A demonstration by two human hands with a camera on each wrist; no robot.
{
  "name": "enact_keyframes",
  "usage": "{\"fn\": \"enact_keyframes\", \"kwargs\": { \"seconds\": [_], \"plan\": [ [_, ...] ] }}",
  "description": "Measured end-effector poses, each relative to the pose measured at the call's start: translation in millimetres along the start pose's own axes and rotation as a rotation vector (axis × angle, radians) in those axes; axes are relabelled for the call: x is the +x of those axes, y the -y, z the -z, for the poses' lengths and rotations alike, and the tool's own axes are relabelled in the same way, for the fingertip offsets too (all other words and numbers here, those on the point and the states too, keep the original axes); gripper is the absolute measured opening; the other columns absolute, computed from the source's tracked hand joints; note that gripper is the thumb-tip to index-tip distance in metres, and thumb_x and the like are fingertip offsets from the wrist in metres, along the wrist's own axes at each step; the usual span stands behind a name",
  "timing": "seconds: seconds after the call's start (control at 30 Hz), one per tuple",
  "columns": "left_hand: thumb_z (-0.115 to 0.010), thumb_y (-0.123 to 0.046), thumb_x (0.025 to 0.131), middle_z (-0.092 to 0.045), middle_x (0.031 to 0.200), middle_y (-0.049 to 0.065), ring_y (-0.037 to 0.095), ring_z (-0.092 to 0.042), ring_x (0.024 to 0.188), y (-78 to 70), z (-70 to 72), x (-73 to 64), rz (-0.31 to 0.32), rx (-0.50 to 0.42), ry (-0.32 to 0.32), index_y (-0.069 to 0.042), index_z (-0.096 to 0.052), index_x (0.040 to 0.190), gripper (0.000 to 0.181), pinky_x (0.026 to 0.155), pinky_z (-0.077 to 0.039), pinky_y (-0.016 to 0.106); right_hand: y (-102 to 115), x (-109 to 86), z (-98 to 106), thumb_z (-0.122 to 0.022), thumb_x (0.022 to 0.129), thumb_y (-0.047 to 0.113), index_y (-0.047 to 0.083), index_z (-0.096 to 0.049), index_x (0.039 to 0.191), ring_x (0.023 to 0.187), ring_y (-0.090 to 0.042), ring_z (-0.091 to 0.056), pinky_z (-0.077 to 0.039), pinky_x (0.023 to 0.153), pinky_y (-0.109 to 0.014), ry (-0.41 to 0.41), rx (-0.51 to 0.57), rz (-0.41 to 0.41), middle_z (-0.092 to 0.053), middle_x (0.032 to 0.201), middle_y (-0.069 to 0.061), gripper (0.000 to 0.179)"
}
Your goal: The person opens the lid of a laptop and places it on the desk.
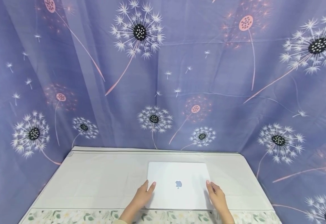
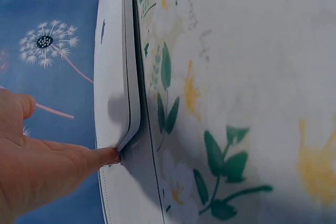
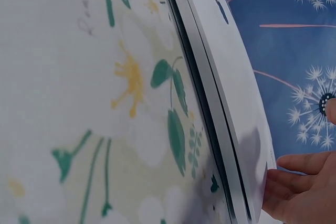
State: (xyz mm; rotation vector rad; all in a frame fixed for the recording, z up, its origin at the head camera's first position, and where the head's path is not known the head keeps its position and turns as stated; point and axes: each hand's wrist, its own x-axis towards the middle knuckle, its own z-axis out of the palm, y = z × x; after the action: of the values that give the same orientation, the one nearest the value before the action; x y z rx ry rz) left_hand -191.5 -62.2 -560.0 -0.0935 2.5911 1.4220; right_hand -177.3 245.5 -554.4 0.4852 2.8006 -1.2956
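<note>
A closed silver laptop (image 1: 185, 193) with an apple logo lies lid up, near the front of the white tabletop. At its left side my left hand (image 1: 143, 194) grips the edge, thumb over the lid. In the left wrist view, a finger of the left hand (image 2: 58, 161) reaches to the laptop's rounded corner (image 2: 128, 124). My right hand (image 1: 217, 197) grips the opposite side, thumb at the lid's edge. The right wrist view shows the fingers of this hand (image 3: 304, 187) against the side of the laptop (image 3: 226, 77), their tips partly hidden. A dark strip runs under the laptop's front edge.
A white cover lies on the table (image 1: 104, 177), with a floral strip (image 1: 79, 216) along its front. Purple curtains (image 1: 179, 71) printed with dandelions enclose the table at the back and both sides.
</note>
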Motion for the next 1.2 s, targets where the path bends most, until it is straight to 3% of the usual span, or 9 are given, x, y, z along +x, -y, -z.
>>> {"fn": "enact_keyframes", "kwargs": {
  "seconds": [0.73,1.2],
  "plan": [
    [-0.041,-0.041,0.101,-0.033,0.144,0.036,0.050,-0.029,0.134,14.3,30.6,-7.3,0.068,0.028,-0.015,0.016,-0.032,0.140,0.069,0.109,-0.026,0.063,17.5,-7.4,-21.7,-0.034,0.103,0.046,-0.018,-0.044,0.130,0.120,-0.048,-0.049,-0.044,0.099,-0.056,-0.006,0.017,0.052,-0.048,0.131,-0.037,0.070],
    [-0.041,-0.041,0.100,-0.024,0.146,0.039,0.051,-0.024,0.136,25.1,41.4,-12.9,0.110,0.086,-0.042,0.019,-0.025,0.141,0.074,0.110,-0.021,0.062,30.4,-13.0,-39.0,-0.036,0.101,0.052,-0.014,-0.047,0.131,0.121,-0.045,-0.050,-0.044,0.099,-0.055,0.030,0.036,0.047,-0.050,0.131,-0.033,0.074]
  ]
}}
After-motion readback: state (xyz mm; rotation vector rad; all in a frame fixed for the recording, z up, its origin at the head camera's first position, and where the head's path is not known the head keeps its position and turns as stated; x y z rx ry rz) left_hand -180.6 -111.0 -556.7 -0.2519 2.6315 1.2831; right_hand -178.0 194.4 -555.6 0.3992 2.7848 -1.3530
